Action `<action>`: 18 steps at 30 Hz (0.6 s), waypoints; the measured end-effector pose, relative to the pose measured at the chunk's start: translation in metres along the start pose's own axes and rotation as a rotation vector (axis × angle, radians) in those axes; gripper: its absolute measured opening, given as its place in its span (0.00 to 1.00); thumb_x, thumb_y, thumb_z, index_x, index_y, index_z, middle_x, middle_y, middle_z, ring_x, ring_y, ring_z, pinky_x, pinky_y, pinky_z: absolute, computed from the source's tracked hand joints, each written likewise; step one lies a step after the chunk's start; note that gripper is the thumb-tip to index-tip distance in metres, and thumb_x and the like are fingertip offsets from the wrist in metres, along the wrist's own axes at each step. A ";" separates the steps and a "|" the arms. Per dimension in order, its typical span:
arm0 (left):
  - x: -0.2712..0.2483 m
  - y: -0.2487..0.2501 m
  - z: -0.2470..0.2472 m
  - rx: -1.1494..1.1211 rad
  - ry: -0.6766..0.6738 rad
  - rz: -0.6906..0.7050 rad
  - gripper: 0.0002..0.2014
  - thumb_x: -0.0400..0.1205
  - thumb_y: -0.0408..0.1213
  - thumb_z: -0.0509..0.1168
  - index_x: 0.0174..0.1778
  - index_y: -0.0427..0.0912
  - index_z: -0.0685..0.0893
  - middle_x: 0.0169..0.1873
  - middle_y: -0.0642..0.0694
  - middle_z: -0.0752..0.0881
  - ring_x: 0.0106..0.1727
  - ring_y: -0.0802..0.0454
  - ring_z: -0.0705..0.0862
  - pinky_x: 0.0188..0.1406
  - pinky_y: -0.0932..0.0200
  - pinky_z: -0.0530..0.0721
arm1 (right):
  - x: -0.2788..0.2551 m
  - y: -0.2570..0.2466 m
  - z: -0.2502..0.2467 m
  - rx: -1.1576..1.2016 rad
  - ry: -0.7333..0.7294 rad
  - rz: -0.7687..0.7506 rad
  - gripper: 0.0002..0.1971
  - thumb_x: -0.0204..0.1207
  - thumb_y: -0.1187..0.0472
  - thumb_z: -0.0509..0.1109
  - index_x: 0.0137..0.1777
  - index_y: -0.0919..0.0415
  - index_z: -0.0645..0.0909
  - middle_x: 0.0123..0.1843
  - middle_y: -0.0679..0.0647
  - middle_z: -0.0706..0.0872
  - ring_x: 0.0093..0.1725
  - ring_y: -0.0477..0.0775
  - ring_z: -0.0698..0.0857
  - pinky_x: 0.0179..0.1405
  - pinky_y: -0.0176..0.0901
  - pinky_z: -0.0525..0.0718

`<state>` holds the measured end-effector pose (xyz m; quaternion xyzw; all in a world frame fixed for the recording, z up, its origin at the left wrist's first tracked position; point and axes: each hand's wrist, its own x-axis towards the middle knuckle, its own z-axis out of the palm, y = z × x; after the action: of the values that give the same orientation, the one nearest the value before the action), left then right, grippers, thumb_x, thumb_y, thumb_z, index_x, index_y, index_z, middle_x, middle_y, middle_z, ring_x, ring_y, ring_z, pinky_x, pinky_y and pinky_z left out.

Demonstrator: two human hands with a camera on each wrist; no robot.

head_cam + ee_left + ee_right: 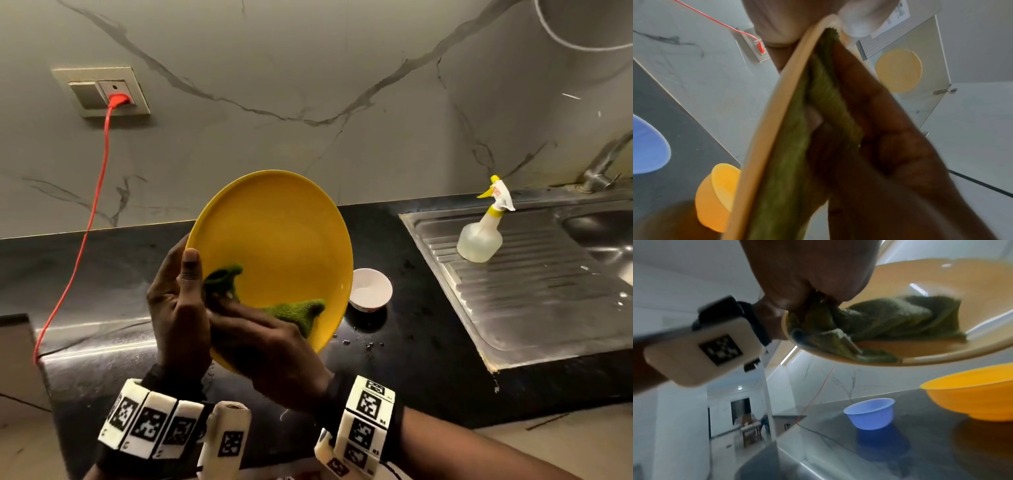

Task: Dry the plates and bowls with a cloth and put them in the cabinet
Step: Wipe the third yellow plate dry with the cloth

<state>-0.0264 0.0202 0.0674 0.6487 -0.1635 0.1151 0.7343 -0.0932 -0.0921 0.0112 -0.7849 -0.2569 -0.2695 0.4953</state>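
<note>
- Two hands work on one yellow plate (284,246), held tilted in the air above the black counter (411,359), its round, glossy face turned toward the camera.
- The left hand (178,308) grasps the plate's left rim, thumb lying over the front edge and fingers behind it.
- The right hand (270,349) clutches a green cloth (294,311) and presses it against the lower part of the plate's face; the cloth is bunched and folded, with a fuzzy towel texture, and a second fold shows just beside the left thumb.
- The plate looks plain and unpatterned, with a shallow raised rim; bright streaks of reflected light show on it in the right wrist view.
- A small white bowl (371,289) stands upright on the counter just right of the plate, with water drops near it.
- The wrist views show a blue bowl (869,413) and an orange bowl (972,400) on the counter, well apart.
- A spray bottle (483,229) stands on the steel drainboard (548,301).
</note>
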 end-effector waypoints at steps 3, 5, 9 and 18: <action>0.001 0.000 0.001 0.055 0.033 0.037 0.11 0.89 0.46 0.57 0.62 0.55 0.83 0.49 0.66 0.90 0.54 0.65 0.87 0.48 0.67 0.84 | -0.014 0.017 -0.006 -0.180 0.000 -0.126 0.16 0.77 0.71 0.75 0.65 0.67 0.84 0.69 0.65 0.83 0.64 0.60 0.85 0.61 0.51 0.85; 0.000 -0.002 0.002 0.071 0.027 0.050 0.11 0.91 0.35 0.54 0.63 0.47 0.81 0.42 0.72 0.89 0.45 0.73 0.86 0.41 0.76 0.82 | -0.017 0.028 -0.016 -0.376 -0.020 -0.180 0.13 0.77 0.64 0.76 0.61 0.60 0.85 0.66 0.62 0.85 0.54 0.60 0.86 0.48 0.53 0.86; 0.000 -0.001 -0.001 0.080 0.009 0.088 0.10 0.90 0.42 0.56 0.59 0.58 0.83 0.37 0.67 0.87 0.39 0.69 0.83 0.41 0.68 0.84 | 0.005 0.045 -0.056 -0.568 0.101 -0.018 0.17 0.77 0.58 0.67 0.65 0.53 0.82 0.66 0.59 0.85 0.56 0.64 0.86 0.41 0.56 0.89; -0.003 0.000 -0.005 0.075 -0.045 0.039 0.13 0.85 0.47 0.57 0.63 0.57 0.81 0.45 0.64 0.90 0.46 0.61 0.88 0.46 0.54 0.90 | 0.031 0.076 -0.116 -0.531 0.087 0.357 0.28 0.76 0.69 0.68 0.78 0.57 0.73 0.71 0.60 0.81 0.65 0.60 0.83 0.64 0.56 0.86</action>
<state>-0.0284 0.0255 0.0659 0.6750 -0.1883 0.1208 0.7031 -0.0395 -0.2231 0.0255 -0.9072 -0.0145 -0.2692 0.3231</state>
